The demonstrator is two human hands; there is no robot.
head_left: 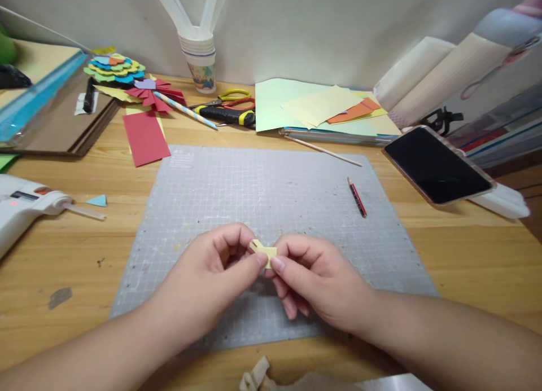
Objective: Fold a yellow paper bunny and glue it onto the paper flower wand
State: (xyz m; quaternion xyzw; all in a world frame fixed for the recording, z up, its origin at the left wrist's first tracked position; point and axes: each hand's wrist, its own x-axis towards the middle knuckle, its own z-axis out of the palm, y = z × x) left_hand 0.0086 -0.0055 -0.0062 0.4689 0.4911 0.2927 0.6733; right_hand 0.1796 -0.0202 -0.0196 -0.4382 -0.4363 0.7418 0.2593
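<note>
Head cam: left hand [212,272] and right hand [314,278] pinched a yellow paper scrap [263,249] over the cutting mat [271,182], mid-fold; next crease probably wanted steadiness.

Two bare hands: left hand [212,272] at lower centre-left of frame, right hand [313,281] at lower centre-right. Fingers [248,268] have short, rounded, plain nails. Both forearms are bare from wrist to the bottom frame corners.

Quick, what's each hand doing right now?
Left hand: closed, fingers pinching the yellow paper.
Right hand: closed, pinching the same paper from the other side.
</note>
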